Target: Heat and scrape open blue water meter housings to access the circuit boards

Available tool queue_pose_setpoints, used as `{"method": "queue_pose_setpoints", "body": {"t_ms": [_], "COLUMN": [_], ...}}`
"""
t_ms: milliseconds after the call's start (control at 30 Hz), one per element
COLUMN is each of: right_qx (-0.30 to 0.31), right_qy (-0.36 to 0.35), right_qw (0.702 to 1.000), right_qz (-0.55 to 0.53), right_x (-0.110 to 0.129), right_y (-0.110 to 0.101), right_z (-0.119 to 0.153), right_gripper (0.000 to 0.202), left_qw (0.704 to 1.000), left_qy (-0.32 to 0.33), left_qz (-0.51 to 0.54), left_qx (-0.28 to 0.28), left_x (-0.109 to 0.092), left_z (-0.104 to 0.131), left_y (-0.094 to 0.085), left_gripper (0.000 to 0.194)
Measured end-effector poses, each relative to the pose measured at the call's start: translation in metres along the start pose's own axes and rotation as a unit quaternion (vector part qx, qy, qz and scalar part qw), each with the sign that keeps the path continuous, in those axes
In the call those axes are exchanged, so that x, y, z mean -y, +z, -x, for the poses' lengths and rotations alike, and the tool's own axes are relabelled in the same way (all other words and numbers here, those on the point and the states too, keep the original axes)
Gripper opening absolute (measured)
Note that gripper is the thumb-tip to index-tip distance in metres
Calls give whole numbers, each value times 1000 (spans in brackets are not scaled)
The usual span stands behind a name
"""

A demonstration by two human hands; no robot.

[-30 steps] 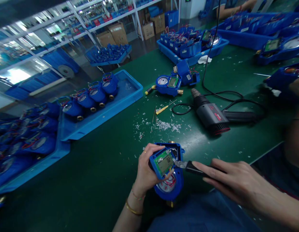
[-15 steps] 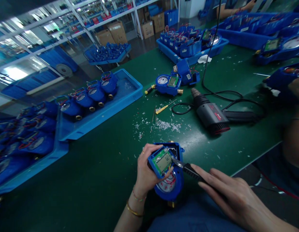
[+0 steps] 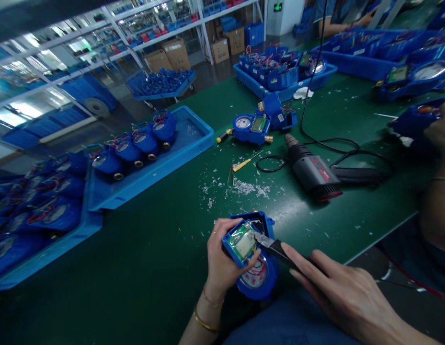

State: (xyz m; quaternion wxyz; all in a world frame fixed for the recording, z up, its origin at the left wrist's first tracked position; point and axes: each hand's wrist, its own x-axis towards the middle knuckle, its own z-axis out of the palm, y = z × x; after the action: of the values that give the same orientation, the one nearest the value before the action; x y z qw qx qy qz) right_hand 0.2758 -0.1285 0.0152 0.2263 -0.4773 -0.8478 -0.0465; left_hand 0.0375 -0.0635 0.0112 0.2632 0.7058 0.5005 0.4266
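My left hand (image 3: 222, 258) grips a blue display housing (image 3: 243, 242) with a green circuit board and a small screen, tilted above a blue meter body (image 3: 258, 282). Red wires lie over the meter's round dial beneath it. In my right hand (image 3: 337, 282) is a black-handled knife (image 3: 279, 249), its blade touching the board near the right edge of the screen. The meter body rests at the table's near edge, partly hidden by the housing and my left hand.
A heat gun (image 3: 313, 172) with its cable lies right of white scraps (image 3: 247, 188) and a yellow screwdriver (image 3: 244, 164). Two meters stand behind. Blue trays (image 3: 154, 177) of meters line the left and back. Another person's arm (image 3: 439, 201) is at the right.
The housing and my left hand have shifted slightly right. The knife blade now lies flatter across the board's right side, and the meter body has shifted a little right.
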Motion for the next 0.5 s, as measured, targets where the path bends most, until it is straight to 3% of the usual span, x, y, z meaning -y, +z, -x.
{"method": "queue_pose_setpoints", "body": {"t_ms": [233, 367, 500], "right_qx": [-4, 13, 51], "right_qy": [105, 114, 86], "right_qw": [969, 957, 965], "right_qz": [-225, -265, -242], "right_x": [-22, -38, -53], "right_y": [-10, -17, -23], "right_z": [-1, -3, -1], "right_gripper": [47, 44, 50], "left_qw": [1000, 999, 998], "left_qy": [-5, 12, 27], "left_qz": [20, 20, 30], "left_qx": [18, 27, 41], "left_x": [7, 10, 9], "left_z": [0, -1, -3], "left_y": [1, -1, -1], "left_gripper": [53, 57, 59]}}
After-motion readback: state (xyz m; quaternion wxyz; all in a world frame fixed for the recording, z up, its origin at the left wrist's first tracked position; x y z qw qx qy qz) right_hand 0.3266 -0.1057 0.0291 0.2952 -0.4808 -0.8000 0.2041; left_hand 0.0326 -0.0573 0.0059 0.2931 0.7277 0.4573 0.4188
